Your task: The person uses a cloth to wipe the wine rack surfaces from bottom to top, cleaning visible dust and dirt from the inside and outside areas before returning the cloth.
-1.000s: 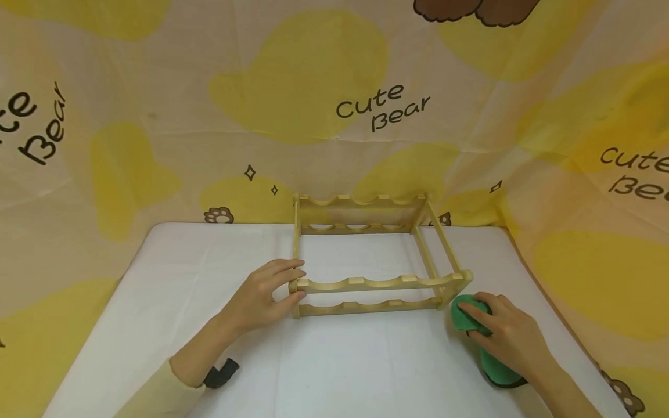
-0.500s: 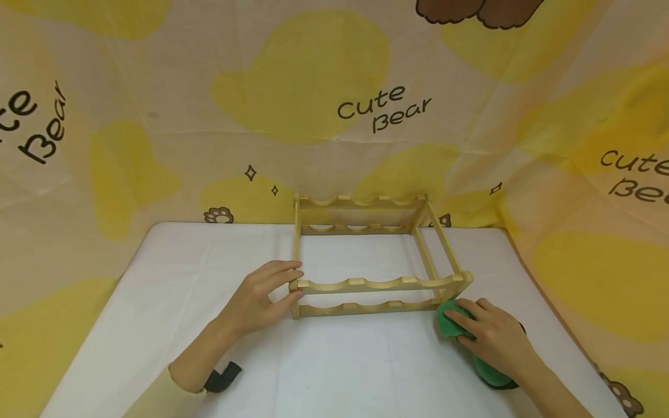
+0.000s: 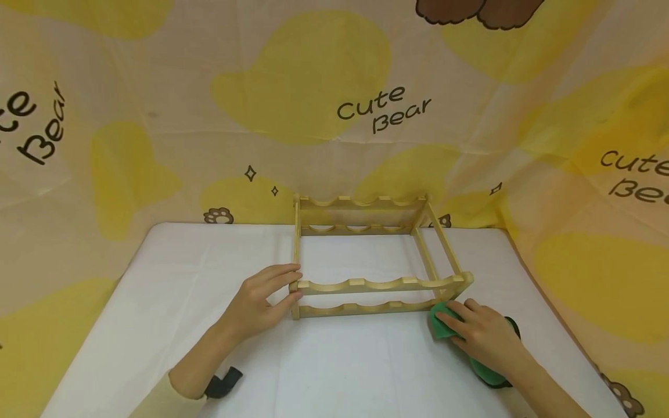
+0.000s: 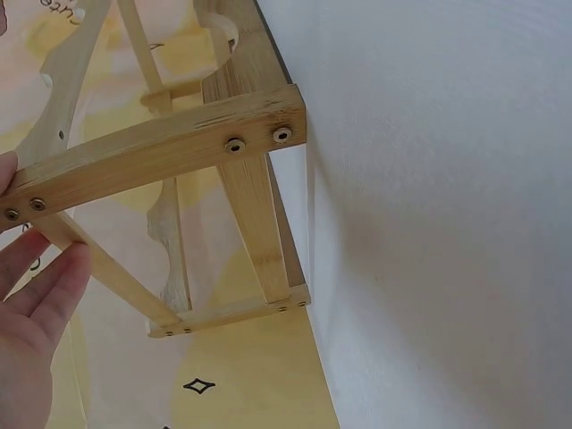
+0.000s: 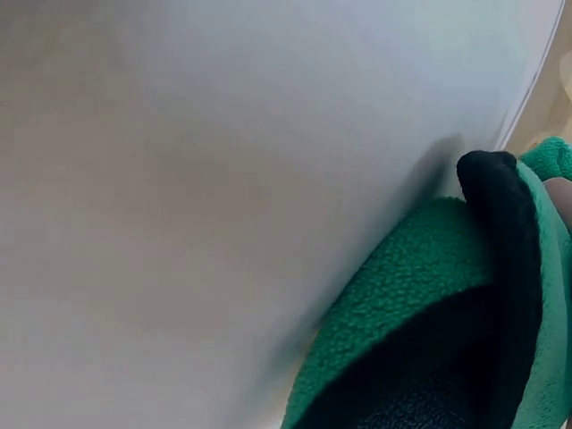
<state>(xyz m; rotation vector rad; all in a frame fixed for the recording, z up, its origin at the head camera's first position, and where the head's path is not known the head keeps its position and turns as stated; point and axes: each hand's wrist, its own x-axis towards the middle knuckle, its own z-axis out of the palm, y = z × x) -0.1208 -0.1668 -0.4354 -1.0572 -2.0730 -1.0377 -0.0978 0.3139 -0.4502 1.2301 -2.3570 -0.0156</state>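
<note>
A pale wooden wine rack [image 3: 387, 284] with scalloped rails stands on the white table. My left hand [image 3: 263, 299] grips its front left corner, thumb and fingers on either side of the top end. The left wrist view shows the fingertips [image 4: 67, 273] against a wooden bar, and metal bolts in the rack's end piece [image 4: 179, 138]. In my right hand [image 3: 486, 337] is a bunched green cloth [image 3: 441, 321] with dark edging, right at the rack's lower front right corner. Its dark lining [image 5: 420, 357] shows in the right wrist view, where most of the hand is hidden.
The white table [image 3: 334, 360] meets a yellow patterned cloth backdrop [image 3: 292, 75] behind the rack and along both sides. A bent black piece [image 3: 225, 383] shows beside the left sleeve [image 3: 167, 397].
My right hand has slid left with the green cloth, along the front right corner of the rack. The left hand has shifted very slightly at its corner; the rack has stayed in place.
</note>
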